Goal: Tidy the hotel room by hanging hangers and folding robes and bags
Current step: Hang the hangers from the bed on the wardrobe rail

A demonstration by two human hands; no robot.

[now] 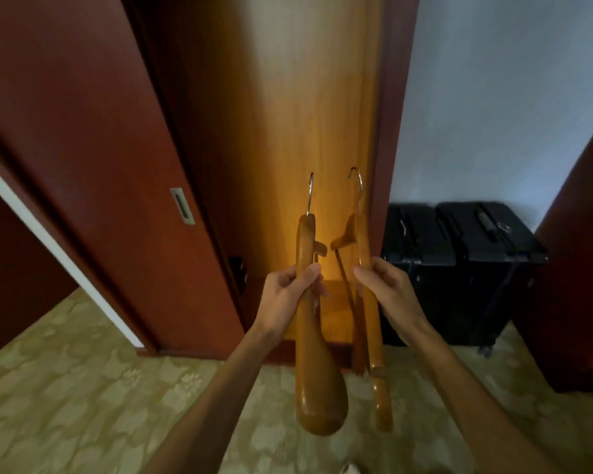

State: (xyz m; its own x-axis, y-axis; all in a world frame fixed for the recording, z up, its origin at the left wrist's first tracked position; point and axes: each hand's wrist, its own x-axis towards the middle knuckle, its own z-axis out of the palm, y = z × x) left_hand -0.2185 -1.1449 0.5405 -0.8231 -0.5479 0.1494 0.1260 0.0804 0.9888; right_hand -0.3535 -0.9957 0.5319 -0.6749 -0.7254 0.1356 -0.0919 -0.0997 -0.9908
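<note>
Early going here: left hand (288, 292) clamped on one wooden hanger (314, 354), right hand (387, 285) on another hanger (374, 323), facing the open wardrobe (288, 114), neither hung, robes and bags unseen.

**Patterned carpet, and what stands on it**

A pale green-beige carpet (83, 388) with a blotchy floral pattern covers the near ground from left to right. At the far right, a black luggage rack (459, 285) stands on it against the wall, its feet touching the carpet beside the open wardrobe. The wardrobe's dark red sliding door (100, 165) meets the carpet at the far left, and the wooden base step (336, 313) of the wardrobe sits at the carpet's far edge, centre. A dark red panel (579, 285) rises from the carpet at the right edge.
</note>
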